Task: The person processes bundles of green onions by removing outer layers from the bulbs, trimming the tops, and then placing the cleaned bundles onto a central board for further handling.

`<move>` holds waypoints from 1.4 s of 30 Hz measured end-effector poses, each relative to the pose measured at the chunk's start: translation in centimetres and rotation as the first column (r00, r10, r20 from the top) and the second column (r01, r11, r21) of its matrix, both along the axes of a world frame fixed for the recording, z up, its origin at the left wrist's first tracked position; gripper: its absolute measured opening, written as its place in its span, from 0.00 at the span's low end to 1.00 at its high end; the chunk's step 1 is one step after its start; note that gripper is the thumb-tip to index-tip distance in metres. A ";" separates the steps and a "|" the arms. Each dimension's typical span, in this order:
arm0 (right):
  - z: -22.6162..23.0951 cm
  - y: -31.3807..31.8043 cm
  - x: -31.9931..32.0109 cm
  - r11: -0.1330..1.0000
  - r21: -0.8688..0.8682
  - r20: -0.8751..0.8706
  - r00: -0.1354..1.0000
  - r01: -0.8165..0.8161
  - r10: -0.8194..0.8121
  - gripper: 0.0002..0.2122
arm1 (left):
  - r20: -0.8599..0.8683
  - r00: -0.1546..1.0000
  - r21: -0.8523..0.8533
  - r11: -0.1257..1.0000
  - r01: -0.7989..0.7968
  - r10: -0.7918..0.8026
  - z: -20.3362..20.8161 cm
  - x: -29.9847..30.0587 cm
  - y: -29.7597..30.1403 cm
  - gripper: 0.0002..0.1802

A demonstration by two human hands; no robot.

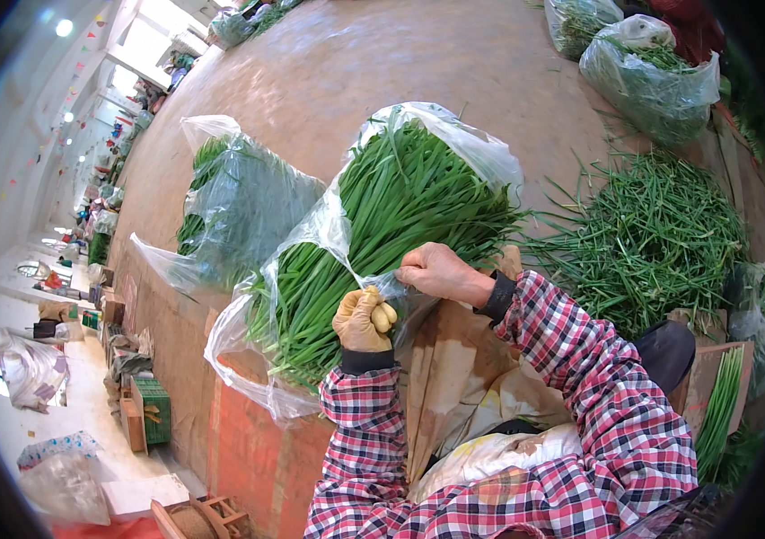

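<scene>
In front of me lies a large bundle of long green chives [400, 202], wrapped partly in a clear plastic bag [321, 229] that is open at the far and near sides. My left hand [363, 323], in a yellowish glove, is curled closed on the bag's gathered edge at the near side of the bundle. Just right of it, my bare right hand [444, 272] pinches the same strip of plastic, its fingertips close to the glove. The plastic is drawn taut across the chives between them. What lies inside the gloved fingers is partly hidden.
A second filled plastic bag [252, 216] lies to the left. At right is a loose heap of green stalks [661, 238], with another stuffed bag [656, 85] beyond. Chives stand in a box [722, 395] at lower right. A green crate [151, 409] and a wooden reel [203, 519] are at left.
</scene>
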State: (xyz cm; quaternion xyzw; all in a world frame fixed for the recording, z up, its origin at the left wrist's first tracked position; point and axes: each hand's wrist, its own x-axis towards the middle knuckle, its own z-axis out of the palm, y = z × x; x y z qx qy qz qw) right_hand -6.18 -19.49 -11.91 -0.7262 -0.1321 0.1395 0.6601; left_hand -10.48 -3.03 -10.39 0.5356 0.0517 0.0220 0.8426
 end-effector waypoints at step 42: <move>2.6 -1.7 -1.4 0.991 -0.097 0.152 0.983 -0.090 0.104 0.13 | -0.357 0.916 0.446 0.828 0.341 -0.184 1.1 1.2 -0.2 0.22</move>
